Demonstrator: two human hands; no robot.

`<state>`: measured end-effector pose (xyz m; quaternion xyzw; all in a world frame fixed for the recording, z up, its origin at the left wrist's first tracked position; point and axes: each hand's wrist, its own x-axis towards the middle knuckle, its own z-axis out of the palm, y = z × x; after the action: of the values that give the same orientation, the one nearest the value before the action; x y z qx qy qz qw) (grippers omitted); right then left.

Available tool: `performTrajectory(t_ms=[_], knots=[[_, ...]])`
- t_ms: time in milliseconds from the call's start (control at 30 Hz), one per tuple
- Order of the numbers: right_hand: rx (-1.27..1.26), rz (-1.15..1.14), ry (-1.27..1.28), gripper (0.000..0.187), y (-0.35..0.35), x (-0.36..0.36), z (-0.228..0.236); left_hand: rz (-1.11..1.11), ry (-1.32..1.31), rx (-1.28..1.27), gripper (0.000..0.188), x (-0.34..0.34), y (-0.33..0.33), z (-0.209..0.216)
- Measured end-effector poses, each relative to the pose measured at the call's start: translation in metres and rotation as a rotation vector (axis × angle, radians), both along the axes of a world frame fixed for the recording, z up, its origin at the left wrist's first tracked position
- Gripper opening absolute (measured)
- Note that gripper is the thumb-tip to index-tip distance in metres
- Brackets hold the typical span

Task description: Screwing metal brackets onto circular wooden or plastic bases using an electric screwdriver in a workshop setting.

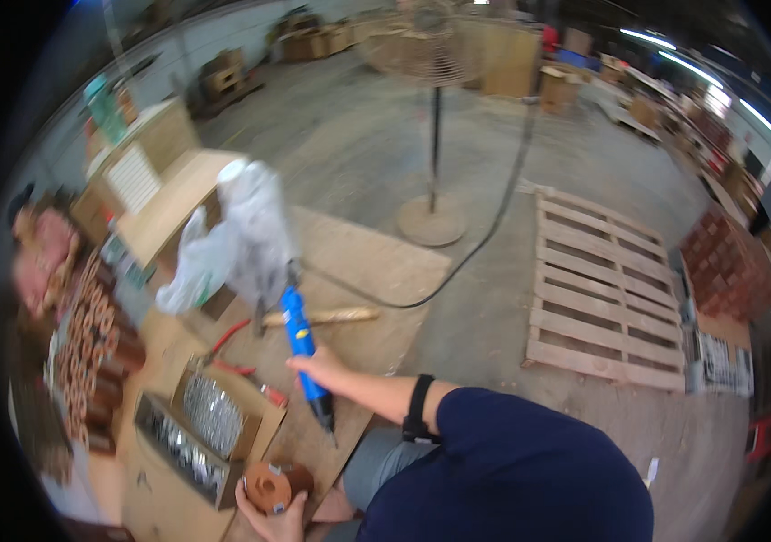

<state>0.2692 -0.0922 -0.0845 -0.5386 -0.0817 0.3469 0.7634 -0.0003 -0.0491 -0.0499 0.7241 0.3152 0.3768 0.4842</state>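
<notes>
My right hand point(320, 369) is wrapped round a blue electric screwdriver point(297, 318). Its black tip and thin bit point down, just above the edge of the wooden workbench point(363, 248). Low in the view, my left hand point(279, 526) grips a reddish-brown round block point(269, 486) with a hole in its top face and small metal pieces on its rim. The bit and the block are apart. Beside the block stands an open cardboard box point(261, 430) of silvery screws point(212, 411). Next to it, a narrow box holds shiny metal parts point(180, 441).
Red-handled pliers point(226, 343) and a wooden-handled hammer point(327, 316) lie beyond the boxes, near plastic bags point(255, 230). Brown cylinders point(97, 352) are stacked at left, near another person point(42, 257). A black cord point(485, 237), pedestal fan point(435, 144) and pallet point(604, 294) stand beyond.
</notes>
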Motion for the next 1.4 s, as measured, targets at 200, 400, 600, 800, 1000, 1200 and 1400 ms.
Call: performTrajectory(t_ms=[200, 400, 600, 800, 1000, 1200, 1400], knots=[[-0.084, 0.019, 0.061, 0.022, -0.006, 0.015, -0.009, 0.077, 0.027, 0.0, 0.091, 0.016, -0.005, -0.005], [-0.017, 0.017, 0.04, 0.024, -0.003, 0.014, -0.008, 0.071, 0.145, 0.042, 0.082, 0.0, 0.005, -0.005], [-0.055, 0.051, 0.03, 0.027, 0.0, 0.008, -0.007, 0.115, 0.154, -0.033, 0.078, -0.004, -0.002, -0.003], [-0.068, 0.044, 0.027, 0.027, -0.002, 0.01, -0.008, 0.163, 0.156, -0.011, 0.075, -0.005, -0.006, -0.003], [-0.061, 0.04, 0.037, 0.027, -0.003, 0.011, -0.007, 0.139, 0.205, 0.075, 0.077, -0.005, -0.005, -0.001], [-0.061, 0.043, 0.044, 0.028, -0.002, 0.011, -0.008, 0.122, 0.271, 0.228, 0.08, -0.008, 0.0, 0.01], [-0.06, 0.043, 0.038, 0.028, -0.002, 0.01, -0.007, 0.083, 0.436, 0.47, 0.082, -0.013, 0.002, 0.025]])
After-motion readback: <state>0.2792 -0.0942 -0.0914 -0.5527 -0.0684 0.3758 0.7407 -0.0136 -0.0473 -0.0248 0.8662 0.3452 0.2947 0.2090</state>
